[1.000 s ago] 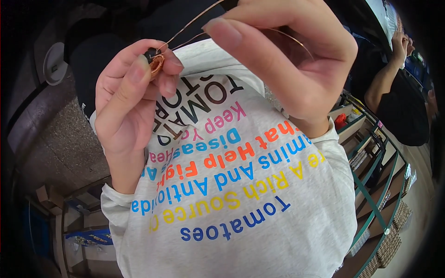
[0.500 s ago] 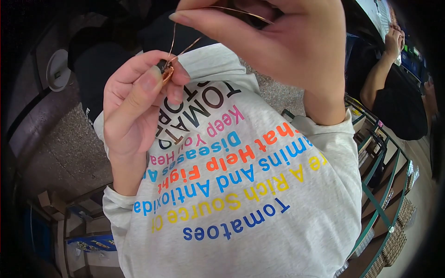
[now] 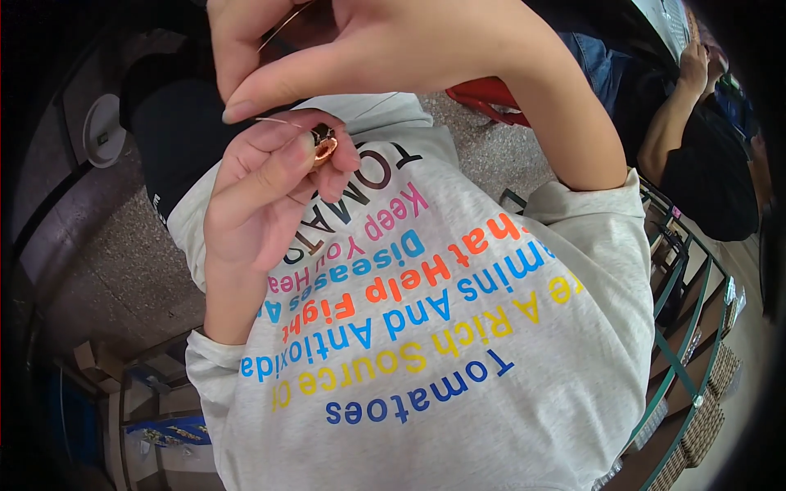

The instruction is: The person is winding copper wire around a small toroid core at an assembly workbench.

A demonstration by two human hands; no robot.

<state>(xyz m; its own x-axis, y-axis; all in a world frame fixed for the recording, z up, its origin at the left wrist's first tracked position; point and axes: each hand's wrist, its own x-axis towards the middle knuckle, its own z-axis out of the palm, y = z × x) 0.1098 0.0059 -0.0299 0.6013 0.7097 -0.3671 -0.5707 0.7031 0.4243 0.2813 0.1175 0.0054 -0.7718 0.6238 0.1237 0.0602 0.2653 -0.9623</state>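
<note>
Between the thumb and fingers of my left hand (image 3: 258,184) sits a small dark ring core with copper wire wound round it, a wire coil (image 3: 326,150). Its copper side faces up past the thumb tip. My right hand (image 3: 352,53) is above and ahead of it, thumb and forefinger pinched on the thin copper wire (image 3: 282,122) that runs out of the coil. Another length of wire shows across the right palm near the top edge. The rest of the wire is hidden by my right fingers.
My light grey printed sweatshirt (image 3: 458,327) fills the middle. Another person's arm (image 3: 671,123) is at the upper right. Racks with stacked trays (image 3: 704,409) stand at the lower right, shelves with a blue bin (image 3: 176,431) at the lower left. A red object (image 3: 487,94) lies beyond my right forearm.
My right hand has swung left and come down, laying the wire toward the left over my left fingers. My left hand has shifted slightly right and down with the coil.
</note>
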